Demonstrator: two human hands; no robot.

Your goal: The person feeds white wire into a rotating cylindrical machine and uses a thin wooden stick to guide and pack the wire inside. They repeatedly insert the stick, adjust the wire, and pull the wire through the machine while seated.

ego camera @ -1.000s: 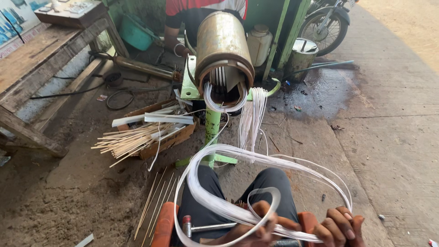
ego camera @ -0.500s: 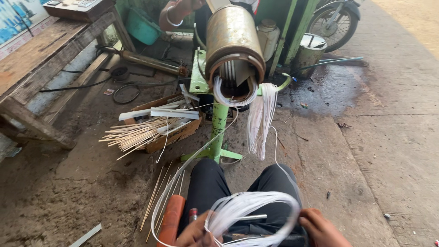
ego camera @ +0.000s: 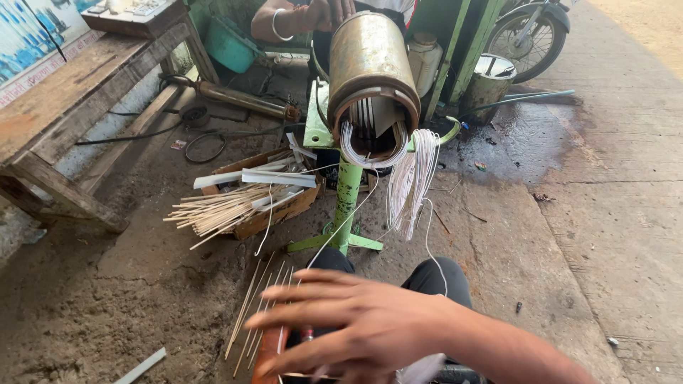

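In the head view, the right hand is now sweeping leftward across the near edge with fingers spread wide and gripping nothing — the white wire loop it was gathering a moment ago is dropping out of sight beneath it, only a scrap showing. The left hand is not showing. One motor stator is sitting on one green stand in the middle distance, one hank of white wire hanging at its right; one pile of thin sticks is lying to the left.

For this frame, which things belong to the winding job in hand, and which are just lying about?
Belonging to the job:
- right hand, fingers spread above the lap
- white wire loops hanging from the metal cylinder
- green stand
- thin sticks and white strips in the box

Lying about:
- wooden bench
- motorbike wheel
- metal bucket
- black cable
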